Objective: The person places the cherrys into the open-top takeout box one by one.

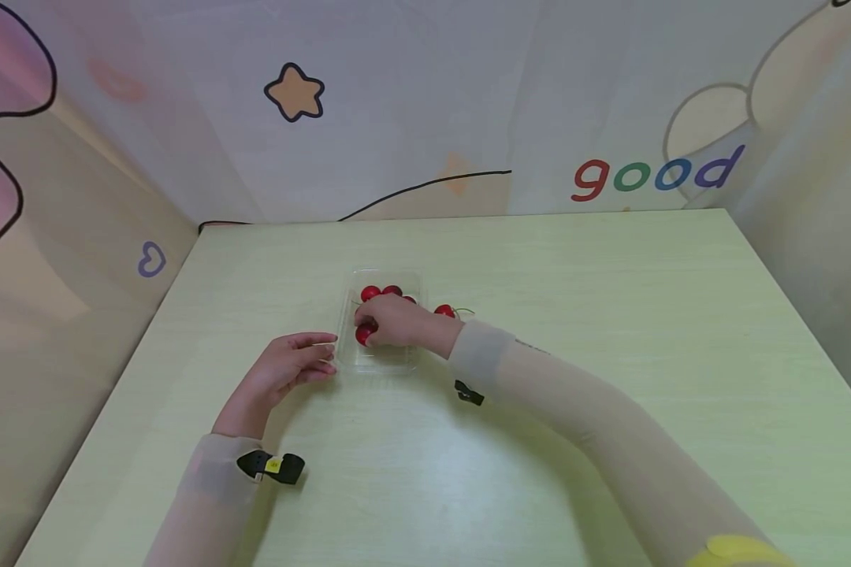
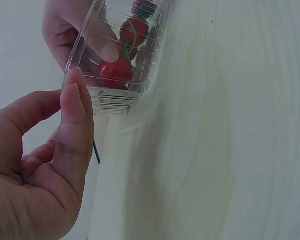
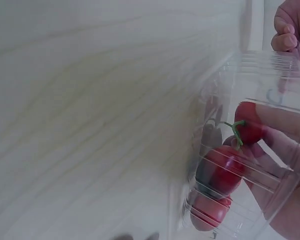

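Note:
A clear plastic box [image 1: 379, 364] holds several red cherries [image 1: 371, 293], some with green stems. Reaching into it from the right, my right hand [image 1: 395, 321] pinches a cherry [image 1: 365, 335] near the box's left side. In the left wrist view a fingertip presses on that cherry [image 2: 116, 75]. The right wrist view shows it through the clear wall, the cherry [image 3: 247, 122] against the fingers. My left hand [image 1: 291, 370] is at the box's left side, fingers extended, fingertips right at the rim. The right hand hides part of the box's contents.
One more cherry [image 1: 444, 311] with a green stem lies on the pale wooden table [image 1: 574, 315], just right of the box. A printed cloth backdrop [image 1: 425, 110] rises behind the table and along both sides.

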The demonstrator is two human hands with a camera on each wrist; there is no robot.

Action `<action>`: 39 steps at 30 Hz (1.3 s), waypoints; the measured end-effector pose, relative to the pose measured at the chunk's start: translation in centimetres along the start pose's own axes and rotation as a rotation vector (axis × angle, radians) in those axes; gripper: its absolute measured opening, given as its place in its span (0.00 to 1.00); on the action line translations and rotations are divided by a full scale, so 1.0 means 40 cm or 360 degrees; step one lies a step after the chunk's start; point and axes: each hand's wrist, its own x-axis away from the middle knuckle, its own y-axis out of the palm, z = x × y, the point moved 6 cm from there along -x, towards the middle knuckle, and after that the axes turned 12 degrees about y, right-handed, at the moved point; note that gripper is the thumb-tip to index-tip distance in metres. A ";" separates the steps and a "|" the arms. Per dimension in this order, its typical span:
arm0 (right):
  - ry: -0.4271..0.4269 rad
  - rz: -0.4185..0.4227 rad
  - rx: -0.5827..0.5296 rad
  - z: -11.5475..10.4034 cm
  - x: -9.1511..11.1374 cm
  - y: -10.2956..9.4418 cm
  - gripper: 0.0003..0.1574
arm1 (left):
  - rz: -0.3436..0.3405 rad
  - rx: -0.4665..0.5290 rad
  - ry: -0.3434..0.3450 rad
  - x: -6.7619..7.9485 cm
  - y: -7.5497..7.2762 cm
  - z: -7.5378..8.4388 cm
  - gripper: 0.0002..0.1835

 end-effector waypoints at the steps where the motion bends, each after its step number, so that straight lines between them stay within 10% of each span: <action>1: -0.0007 0.0003 -0.0002 -0.001 0.000 0.001 0.25 | 0.0001 0.0002 0.0000 0.000 0.000 0.000 0.26; 39: 0.0049 0.0128 0.0156 -0.009 -0.022 0.020 0.23 | 0.0025 0.0007 -0.0006 0.004 -0.001 -0.003 0.26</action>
